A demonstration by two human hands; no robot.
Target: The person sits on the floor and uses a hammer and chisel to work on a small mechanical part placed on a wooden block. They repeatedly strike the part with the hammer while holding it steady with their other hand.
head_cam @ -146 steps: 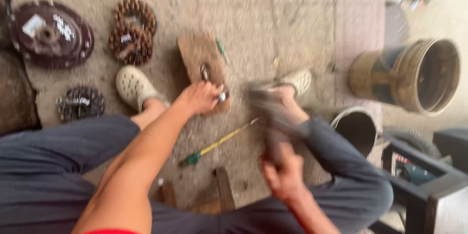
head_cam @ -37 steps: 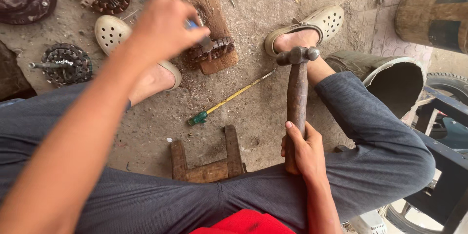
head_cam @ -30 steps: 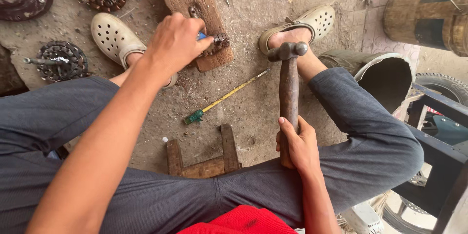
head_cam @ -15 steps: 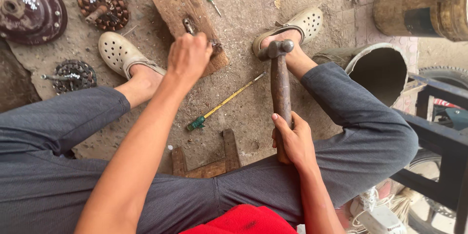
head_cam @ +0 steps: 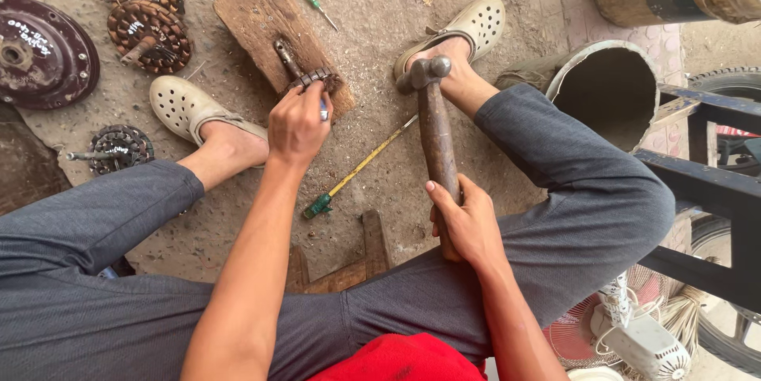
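Observation:
My left hand is closed around a small blue-handled tool, its tip set against a rusty toothed metal part lying on a worn wooden block. My right hand grips the wooden handle of a hammer; its steel head is raised, hovering near my right foot. A green-handled yellow screwdriver lies on the concrete between my legs. I sit low, grey trousers and pale perforated sandals in view.
Copper-wound stators and a dark round motor cover lie at the upper left, a smaller stator by my left foot. A small green screwdriver rests beyond the block. Buckets and a black metal frame stand right.
My left hand came down from mid-air onto the block and now holds the tool on the metal part. The hammer stays raised in my right hand.

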